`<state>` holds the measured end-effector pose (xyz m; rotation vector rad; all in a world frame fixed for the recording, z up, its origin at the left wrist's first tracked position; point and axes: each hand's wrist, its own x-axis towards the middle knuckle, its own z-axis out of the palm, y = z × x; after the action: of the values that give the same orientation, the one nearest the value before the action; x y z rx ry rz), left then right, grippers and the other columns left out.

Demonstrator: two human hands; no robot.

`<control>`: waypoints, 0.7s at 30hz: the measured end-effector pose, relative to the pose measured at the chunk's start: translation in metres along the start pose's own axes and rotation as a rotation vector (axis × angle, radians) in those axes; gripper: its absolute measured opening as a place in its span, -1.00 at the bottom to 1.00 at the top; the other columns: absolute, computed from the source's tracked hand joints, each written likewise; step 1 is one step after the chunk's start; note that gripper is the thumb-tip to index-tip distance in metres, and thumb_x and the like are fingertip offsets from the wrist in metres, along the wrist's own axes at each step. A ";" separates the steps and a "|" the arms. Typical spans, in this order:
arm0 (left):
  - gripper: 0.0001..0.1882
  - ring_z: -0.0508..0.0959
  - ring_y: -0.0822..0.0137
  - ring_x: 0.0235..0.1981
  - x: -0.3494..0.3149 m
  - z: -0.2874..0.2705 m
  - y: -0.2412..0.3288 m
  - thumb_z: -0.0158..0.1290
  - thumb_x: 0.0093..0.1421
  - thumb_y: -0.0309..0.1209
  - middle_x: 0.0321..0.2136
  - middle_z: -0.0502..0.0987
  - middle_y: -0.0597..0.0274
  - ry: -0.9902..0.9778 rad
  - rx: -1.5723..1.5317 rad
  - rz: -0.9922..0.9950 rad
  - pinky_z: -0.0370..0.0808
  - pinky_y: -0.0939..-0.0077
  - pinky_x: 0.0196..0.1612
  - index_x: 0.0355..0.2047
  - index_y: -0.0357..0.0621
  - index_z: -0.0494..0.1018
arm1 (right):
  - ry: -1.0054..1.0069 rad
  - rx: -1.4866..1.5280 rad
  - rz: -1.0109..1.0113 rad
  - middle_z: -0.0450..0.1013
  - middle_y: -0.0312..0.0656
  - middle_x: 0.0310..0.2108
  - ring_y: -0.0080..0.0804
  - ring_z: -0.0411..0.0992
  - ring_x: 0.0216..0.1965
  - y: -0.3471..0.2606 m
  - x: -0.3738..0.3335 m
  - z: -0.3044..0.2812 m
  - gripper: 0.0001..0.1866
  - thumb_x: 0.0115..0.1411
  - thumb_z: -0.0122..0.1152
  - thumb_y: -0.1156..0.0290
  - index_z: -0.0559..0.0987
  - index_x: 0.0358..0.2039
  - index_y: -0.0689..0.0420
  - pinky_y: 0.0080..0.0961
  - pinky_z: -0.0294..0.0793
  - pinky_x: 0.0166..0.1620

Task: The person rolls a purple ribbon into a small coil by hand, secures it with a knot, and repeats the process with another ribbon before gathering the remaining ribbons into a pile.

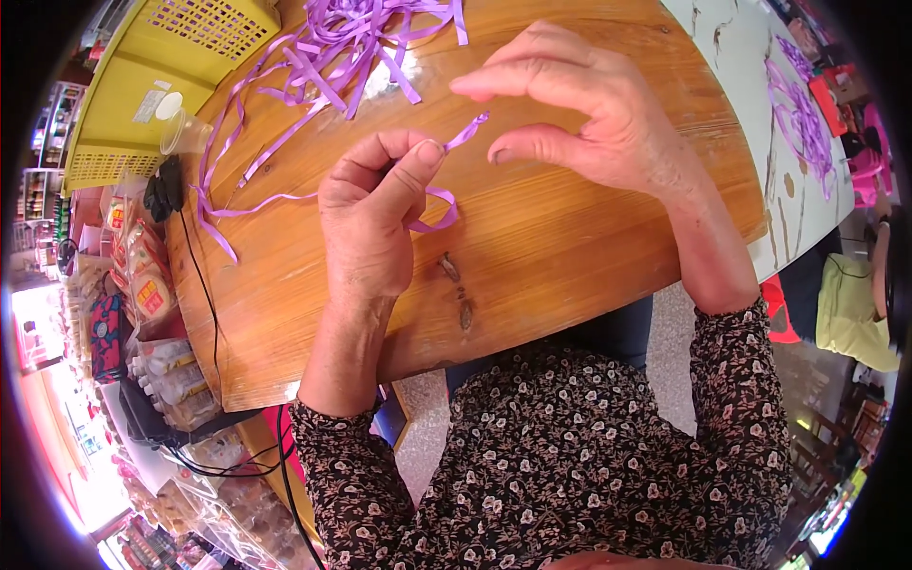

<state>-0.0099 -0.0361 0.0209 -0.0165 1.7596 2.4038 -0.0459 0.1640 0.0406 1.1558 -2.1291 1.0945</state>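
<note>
Between the thumb and bent fingers of my left hand [375, 204] I pinch a purple ribbon [465, 131]. Its short end, which looks knotted or folded at the tip, sticks out to the upper right, and a loop of it hangs below my fingers. My right hand [579, 109] hovers just right of that tip, thumb and fingers spread apart with nothing between them. A loose heap of purple ribbons [356, 43] lies at the far side of the wooden table [570, 247]. Longer strands trail from it toward the left edge.
A yellow plastic basket [119, 90] stands at the far left, with a clear plastic cup [185, 131] by it. A black cable [204, 285] runs down the table's left side near packaged goods [147, 280]. More purple ribbon [807, 123] lies on a white marbled table [784, 209] at right.
</note>
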 end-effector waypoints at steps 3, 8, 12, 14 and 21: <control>-0.93 0.15 0.70 -0.69 -0.002 0.001 -0.001 0.14 0.08 -0.49 -0.65 0.34 0.53 -0.006 -0.002 -0.006 0.01 0.77 -0.65 -0.43 -0.21 0.49 | -0.019 -0.059 -0.049 0.41 -0.26 -0.46 -0.37 0.37 -0.35 0.000 -0.002 0.002 -0.68 -0.20 0.37 0.45 0.58 -0.34 0.14 -0.50 0.36 -0.26; -0.94 0.19 0.69 -0.67 -0.003 0.000 0.001 0.13 0.08 -0.49 -0.63 0.38 0.52 -0.020 0.006 -0.026 0.08 0.77 -0.63 -0.43 -0.21 0.49 | -0.063 -0.129 -0.110 0.41 -0.25 -0.51 -0.36 0.37 -0.40 0.000 -0.003 0.003 -0.78 -0.17 0.33 0.53 0.57 -0.41 0.16 -0.50 0.34 -0.31; -0.93 0.26 0.65 -0.59 -0.007 0.009 0.000 0.13 0.10 -0.47 -0.61 0.37 0.50 0.019 0.131 -0.003 0.22 0.74 -0.52 -0.43 -0.21 0.50 | -0.052 -0.075 -0.013 0.40 -0.23 -0.54 -0.35 0.37 -0.42 -0.004 0.002 -0.010 -0.83 -0.16 0.27 0.65 0.55 -0.48 0.19 -0.52 0.31 -0.33; -0.89 0.26 0.65 -0.57 -0.004 0.000 -0.011 0.14 0.10 -0.44 -0.61 0.37 0.48 -0.140 0.403 0.243 0.20 0.76 -0.51 -0.42 -0.23 0.50 | 0.047 0.086 0.176 0.43 -0.22 -0.45 -0.41 0.36 -0.37 -0.001 0.001 -0.022 -0.88 -0.02 0.14 0.70 0.54 -0.43 0.23 -0.56 0.32 -0.29; -0.88 0.25 0.67 -0.64 0.008 -0.023 0.004 0.14 0.10 -0.45 -0.67 0.34 0.50 -0.059 0.463 0.238 0.17 0.74 -0.61 -0.39 -0.25 0.50 | 0.697 0.773 0.274 0.46 -0.14 -0.32 -0.42 0.38 -0.30 0.069 -0.018 -0.086 -0.84 0.18 0.03 0.57 0.51 -0.26 0.36 -0.54 0.34 -0.13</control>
<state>-0.0199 -0.0578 0.0170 0.3324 2.3560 2.0451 -0.0913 0.2655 0.0473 0.5878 -1.3471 2.1741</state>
